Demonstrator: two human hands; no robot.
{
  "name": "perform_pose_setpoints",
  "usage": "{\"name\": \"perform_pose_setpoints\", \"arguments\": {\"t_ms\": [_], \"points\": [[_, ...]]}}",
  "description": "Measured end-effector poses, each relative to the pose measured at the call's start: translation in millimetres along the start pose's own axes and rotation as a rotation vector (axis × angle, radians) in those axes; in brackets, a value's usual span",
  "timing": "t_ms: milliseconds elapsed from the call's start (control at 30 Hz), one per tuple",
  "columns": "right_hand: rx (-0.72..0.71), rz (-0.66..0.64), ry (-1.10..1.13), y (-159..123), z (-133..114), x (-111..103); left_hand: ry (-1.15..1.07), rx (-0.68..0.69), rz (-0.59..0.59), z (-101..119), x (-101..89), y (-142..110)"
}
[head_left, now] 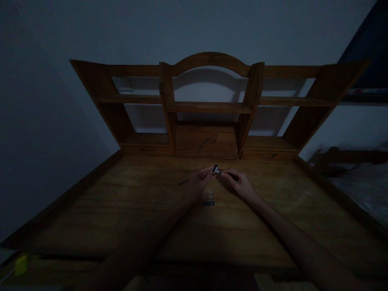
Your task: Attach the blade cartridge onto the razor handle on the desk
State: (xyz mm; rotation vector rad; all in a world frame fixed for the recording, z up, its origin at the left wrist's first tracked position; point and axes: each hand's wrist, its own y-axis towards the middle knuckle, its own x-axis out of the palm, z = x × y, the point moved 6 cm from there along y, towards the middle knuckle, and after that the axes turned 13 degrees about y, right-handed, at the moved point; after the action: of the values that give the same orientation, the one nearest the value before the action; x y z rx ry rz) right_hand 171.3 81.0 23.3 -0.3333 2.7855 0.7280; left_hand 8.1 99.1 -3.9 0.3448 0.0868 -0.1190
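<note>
My left hand [198,182] and my right hand [238,182] meet over the middle of a wooden desk [121,210]. Between their fingertips is a small shiny metal object [216,170], pinched from both sides; the dim light hides what it is. A thin pale stick [183,182] juts out to the left from under my left hand, lying on or near the desk. Just below the hands, a small clear plastic case [208,197] with a dark edge lies flat on the desk.
A wooden hutch [209,107] with bare shelves and an arched top stands at the back of the desk against a pale wall. A small yellow item [22,264] sits at the front left corner. Furniture shows dimly at right [348,161].
</note>
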Motion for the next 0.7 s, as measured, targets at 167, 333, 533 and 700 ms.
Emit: {"name": "perform_pose_setpoints", "arguments": {"t_ms": [167, 333, 533, 700], "points": [[0.001, 0.004, 0.012, 0.1, 1.8, -0.2, 0.119, 0.02, 0.013, 7.9, -1.4, -1.1], [0.004, 0.004, 0.035, 0.0, 3.4, 0.3, 0.173, 0.049, 0.035, 5.5, -2.8, -1.2], [-0.001, 0.014, 0.043, -0.8, 0.6, 0.0, 0.181, 0.08, -0.004, 2.4, -1.0, -0.6], [0.014, 0.012, 0.058, -1.4, 5.8, 2.8, 0.196, 0.06, 0.029, 2.9, -3.5, 0.2]]}}
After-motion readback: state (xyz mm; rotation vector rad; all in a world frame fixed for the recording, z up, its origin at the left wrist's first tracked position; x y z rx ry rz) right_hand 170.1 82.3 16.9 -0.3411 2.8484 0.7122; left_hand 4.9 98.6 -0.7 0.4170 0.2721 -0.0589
